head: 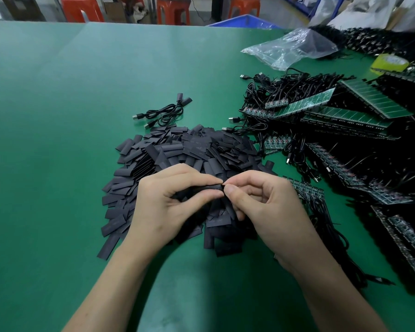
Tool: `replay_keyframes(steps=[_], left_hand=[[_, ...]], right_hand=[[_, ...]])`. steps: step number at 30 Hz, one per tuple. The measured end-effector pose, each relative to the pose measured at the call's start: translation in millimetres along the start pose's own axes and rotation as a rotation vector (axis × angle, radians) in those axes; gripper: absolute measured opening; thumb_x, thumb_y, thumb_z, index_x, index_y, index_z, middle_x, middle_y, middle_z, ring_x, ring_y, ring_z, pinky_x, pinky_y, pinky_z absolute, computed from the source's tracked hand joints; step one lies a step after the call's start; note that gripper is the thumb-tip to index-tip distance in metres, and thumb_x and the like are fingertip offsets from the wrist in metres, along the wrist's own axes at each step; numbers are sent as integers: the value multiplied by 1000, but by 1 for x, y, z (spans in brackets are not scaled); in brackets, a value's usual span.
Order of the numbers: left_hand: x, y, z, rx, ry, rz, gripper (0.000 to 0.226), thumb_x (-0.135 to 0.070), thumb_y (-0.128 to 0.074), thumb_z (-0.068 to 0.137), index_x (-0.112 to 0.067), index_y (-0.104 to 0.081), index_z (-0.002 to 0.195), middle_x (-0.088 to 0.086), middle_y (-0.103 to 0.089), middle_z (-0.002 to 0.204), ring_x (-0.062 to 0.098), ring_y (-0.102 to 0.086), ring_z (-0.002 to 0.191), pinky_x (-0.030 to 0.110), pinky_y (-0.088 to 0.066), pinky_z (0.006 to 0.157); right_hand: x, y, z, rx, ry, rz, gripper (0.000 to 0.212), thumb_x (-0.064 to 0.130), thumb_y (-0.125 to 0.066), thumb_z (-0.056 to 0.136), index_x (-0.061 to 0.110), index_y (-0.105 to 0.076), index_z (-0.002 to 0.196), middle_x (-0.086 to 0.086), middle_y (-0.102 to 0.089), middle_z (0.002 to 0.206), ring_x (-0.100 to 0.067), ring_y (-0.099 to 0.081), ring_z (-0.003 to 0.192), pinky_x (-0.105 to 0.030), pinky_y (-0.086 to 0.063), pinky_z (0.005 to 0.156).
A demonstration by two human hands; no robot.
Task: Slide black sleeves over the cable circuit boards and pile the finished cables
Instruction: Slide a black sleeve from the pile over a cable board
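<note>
Sleeve [209, 188] — left hand [168, 200] pinches it, seemingly.

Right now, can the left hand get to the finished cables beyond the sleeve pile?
Probably yes, once it lets go: the left hand pinches a sleeve with the right hand. Only the low sleeve pile lies between it and the finished cables.

A green counter [70, 116] fills most of the view, with a faint seam running back from its far edge. Towards the far right lies a crumpled clear plastic bag [290, 47], and near it, further right, a yellow-green roll [389, 62] (tape, perhaps; it is blurred). Beyond the far edge stand three orange-red stools [82, 8], a cardboard box [114, 10] between two of them, a blue bin [244, 21], and pale plastic sacks [359, 13] heaped at the right.
</note>
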State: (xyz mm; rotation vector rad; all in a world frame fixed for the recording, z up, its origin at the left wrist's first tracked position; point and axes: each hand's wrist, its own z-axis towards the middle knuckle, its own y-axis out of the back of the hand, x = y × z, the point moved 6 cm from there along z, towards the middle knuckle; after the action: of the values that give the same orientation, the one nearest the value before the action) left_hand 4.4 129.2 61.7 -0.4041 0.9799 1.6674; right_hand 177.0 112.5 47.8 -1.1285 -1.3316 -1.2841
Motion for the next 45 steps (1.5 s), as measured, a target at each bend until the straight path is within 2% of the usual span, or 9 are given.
replay_keyframes(steps=[9,14,18,21,24,27,35,40,45], left_hand=[[2,-6,1,46,31,-35,15,-21,-81,84,-20,-80,99,-8,-73,87,10,-69,80,19,-50,75],[7,-7,1,44,70,-45,17,-22,-82,84,-20,-81,101,-11,-73,88,10,-70,82,19,-50,76],[21,-5,-2,-84,309,-244,34,-23,-86,77,-28,-77,109,-2,-76,88,11,-70,80,25,-55,76],[29,-5,-4,-203,423,-395,36,-11,-89,73,-19,-72,104,6,-77,84,14,-71,75,20,-55,72],[33,-7,-9,-289,519,-458,33,-19,-93,67,-17,-71,91,8,-75,82,15,-70,74,20,-56,71],[35,-10,-14,-323,575,-493,30,-29,-88,67,-16,-73,89,6,-75,79,13,-71,73,21,-58,72],[34,-13,-17,-405,625,-590,29,-27,-85,70,-9,-74,91,11,-77,78,13,-71,66,18,-56,66],[30,-15,-16,-403,601,-652,18,-20,-80,75,-10,-75,89,6,-76,75,11,-70,63,18,-56,65],[27,-16,-16,-395,566,-669,15,-17,-78,78,-10,-73,90,5,-75,74,12,-70,64,19,-56,66]], right_hand=[[-2,1,3,12,-9,-29,12,11,-72,93,17,-75,84,1,-69,63,-9,-62,53,-17,-48,57],[-5,0,4,6,-48,8,10,11,-69,95,18,-75,90,-3,-70,65,-10,-62,54,-19,-50,59],[-7,-6,2,4,-79,47,11,13,-67,97,18,-76,94,1,-68,63,-10,-59,55,-18,-49,59],[-9,-9,0,-11,-111,105,12,11,-66,97,15,-75,91,2,-66,61,-11,-57,54,-17,-48,58],[-8,-13,-1,-34,-112,151,12,9,-66,97,10,-74,89,2,-64,60,-10,-55,53,-16,-48,58],[-7,-15,-1,-56,-109,192,12,10,-65,98,9,-74,89,2,-64,60,-9,-55,54,-17,-49,60],[-9,-22,-2,-103,-97,253,12,10,-65,99,5,-73,91,2,-63,61,-9,-53,53,-18,-48,57],[-9,-22,-2,-113,-76,266,13,9,-64,99,10,-73,90,1,-63,62,-8,-54,53,-16,-49,57],[-10,-21,-3,-108,-74,264,12,10,-64,100,14,-74,94,0,-65,64,-10,-56,56,-17,-51,61]])
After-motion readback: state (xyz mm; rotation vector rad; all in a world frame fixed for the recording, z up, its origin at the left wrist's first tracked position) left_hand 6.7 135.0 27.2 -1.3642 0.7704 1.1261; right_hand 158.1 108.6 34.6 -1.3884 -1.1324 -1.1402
